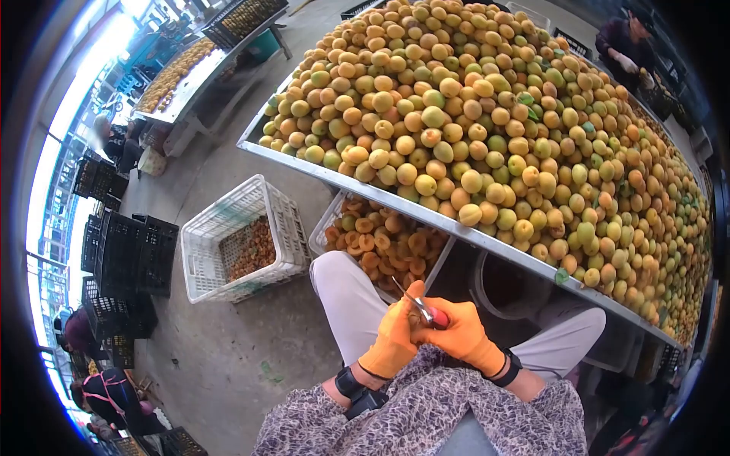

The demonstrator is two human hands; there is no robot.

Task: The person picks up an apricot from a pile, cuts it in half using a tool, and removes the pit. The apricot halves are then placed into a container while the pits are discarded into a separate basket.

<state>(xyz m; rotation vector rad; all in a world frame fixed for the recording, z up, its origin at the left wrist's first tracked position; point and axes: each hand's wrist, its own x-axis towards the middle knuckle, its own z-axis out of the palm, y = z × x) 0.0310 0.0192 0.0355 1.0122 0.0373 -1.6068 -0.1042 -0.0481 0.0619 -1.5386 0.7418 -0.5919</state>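
The knife [439,318] lies in the right hand [465,328], whose fingers are closed around its red handle; its long axis points forward-left, across the left hand [395,330], which is pressed beside. The left fingers are curled, but whether they grip something cannot be told. Ahead, the table [380,200] edge stands before heaped apricots [456,114]; halved fruit [388,247] lies nearer.

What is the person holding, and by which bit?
A metal-bladed tool, by its red handle, in the right hand. I can't tell whether the left hand holds anything.
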